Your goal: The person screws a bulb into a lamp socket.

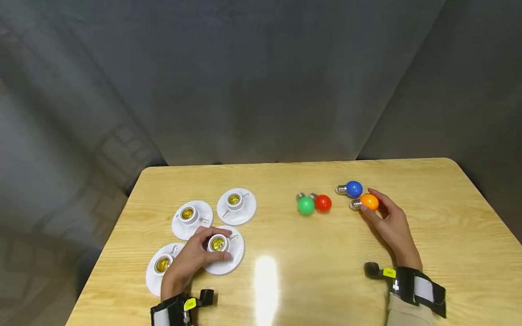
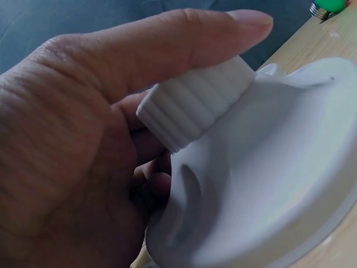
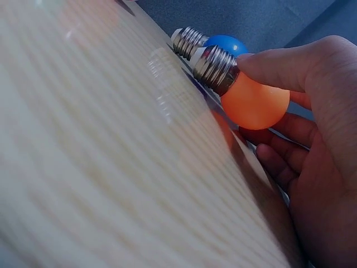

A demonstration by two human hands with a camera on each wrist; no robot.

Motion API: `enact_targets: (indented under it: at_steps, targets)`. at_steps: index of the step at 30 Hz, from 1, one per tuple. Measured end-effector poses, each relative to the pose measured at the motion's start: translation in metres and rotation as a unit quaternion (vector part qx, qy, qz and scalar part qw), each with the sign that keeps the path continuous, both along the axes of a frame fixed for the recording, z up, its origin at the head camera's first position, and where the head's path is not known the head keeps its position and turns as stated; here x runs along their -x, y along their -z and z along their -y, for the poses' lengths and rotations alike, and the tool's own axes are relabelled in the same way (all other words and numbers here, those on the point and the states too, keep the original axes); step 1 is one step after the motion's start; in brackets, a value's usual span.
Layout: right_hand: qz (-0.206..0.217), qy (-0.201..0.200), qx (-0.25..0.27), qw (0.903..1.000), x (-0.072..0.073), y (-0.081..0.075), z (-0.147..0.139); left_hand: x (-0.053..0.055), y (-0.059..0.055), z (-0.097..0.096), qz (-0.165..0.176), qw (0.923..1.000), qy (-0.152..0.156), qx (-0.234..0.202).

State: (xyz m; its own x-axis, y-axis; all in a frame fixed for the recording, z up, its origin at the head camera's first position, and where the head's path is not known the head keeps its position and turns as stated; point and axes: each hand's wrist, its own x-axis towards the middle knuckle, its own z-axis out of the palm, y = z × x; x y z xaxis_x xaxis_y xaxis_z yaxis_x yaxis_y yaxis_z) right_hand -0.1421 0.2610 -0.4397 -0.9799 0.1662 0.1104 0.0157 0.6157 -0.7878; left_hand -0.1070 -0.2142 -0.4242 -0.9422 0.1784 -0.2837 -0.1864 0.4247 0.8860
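Note:
My left hand (image 1: 195,254) grips the ribbed collar of a white round lamp holder (image 1: 234,258), thumb on one side and fingers on the other. In the left wrist view that ribbed collar (image 2: 195,103) sits between thumb and fingers, above the wide base. On the right, my right hand (image 1: 393,226) pinches an orange light bulb (image 1: 369,202) by its globe, the metal screw base pointing left. The right wrist view shows the thumb on the orange bulb (image 3: 256,103) near its screw base, fingers behind. A blue light bulb (image 1: 354,189) lies just beyond it.
Three more white lamp holders (image 1: 236,217) stand around the left hand, brass sockets facing up. A green bulb (image 1: 306,206) and a red bulb (image 1: 323,203) lie side by side mid-table. A grey curtain (image 1: 261,81) hangs behind the wooden table (image 1: 326,280).

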Motion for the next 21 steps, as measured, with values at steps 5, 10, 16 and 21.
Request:
enact_targets:
  at_steps: [5,10,16,21]
  targets:
    - [-0.004,-0.001,0.007,1.0000,0.000,-0.002,-0.001,0.001,-0.002,-0.001,0.007,1.0000,-0.005,0.003]
    - [-0.016,0.000,0.007,0.9998,-0.001,-0.005,-0.001,0.002,-0.002,0.000,-0.020,0.9996,0.010,0.018]
    - [-0.017,0.004,0.017,0.9997,-0.003,-0.007,0.004,0.005,-0.011,0.001,-0.015,0.9986,0.023,0.046]
    - [-0.017,-0.003,0.029,0.9994,0.000,-0.009,0.014,0.005,-0.016,0.001,-0.016,0.9978,0.028,0.058]
